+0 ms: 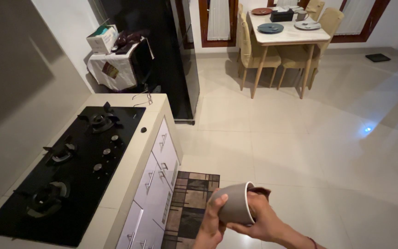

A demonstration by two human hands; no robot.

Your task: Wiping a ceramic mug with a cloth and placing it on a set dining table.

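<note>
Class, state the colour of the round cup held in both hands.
The round cup is matt grey-brown, seen in the head view.

A black gas hob lies left of the hands, with a patterned mat on the floor just beside them. A dining table with plates stands far ahead, a black fridge ahead-left.

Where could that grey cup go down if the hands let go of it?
Both hands hold the grey cup. Bare counter shows between the black stove and the drawer edge, and at the far corner past the burners. The dining table has a bare front strip; its back is crowded with plates. The stove itself is full of burners.
</note>
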